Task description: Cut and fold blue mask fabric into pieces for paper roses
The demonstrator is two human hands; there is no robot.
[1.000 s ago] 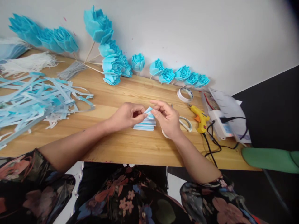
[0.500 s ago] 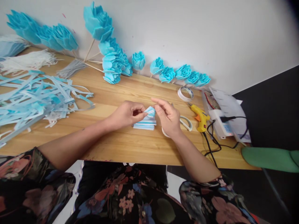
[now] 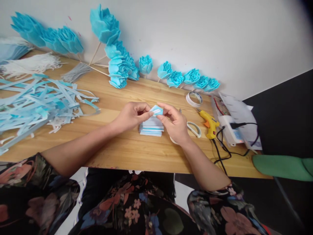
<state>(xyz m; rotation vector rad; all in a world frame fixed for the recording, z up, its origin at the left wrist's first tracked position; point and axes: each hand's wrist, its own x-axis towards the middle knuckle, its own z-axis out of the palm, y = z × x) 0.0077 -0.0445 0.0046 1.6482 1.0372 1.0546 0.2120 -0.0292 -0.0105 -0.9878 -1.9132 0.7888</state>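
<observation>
Both of my hands pinch one small light-blue folded piece [image 3: 156,110] between them, just above a low stack of blue and white pieces [image 3: 151,127] on the wooden table [image 3: 127,147]. My left hand [image 3: 132,116] grips its left end with curled fingers. My right hand [image 3: 174,123] holds the right end between thumb and forefinger.
Blue flowers on sticks [image 3: 117,62] lean along the back wall. A heap of blue strips [image 3: 39,101] fills the left. To the right lie tape rolls [image 3: 194,99], scissors [image 3: 194,129], a yellow glue gun [image 3: 207,122], a white box with black cables [image 3: 232,133], a green object [image 3: 283,166].
Both hands lifted the small blue piece slightly and turned it flatter above the stack. The view shifted a little.
</observation>
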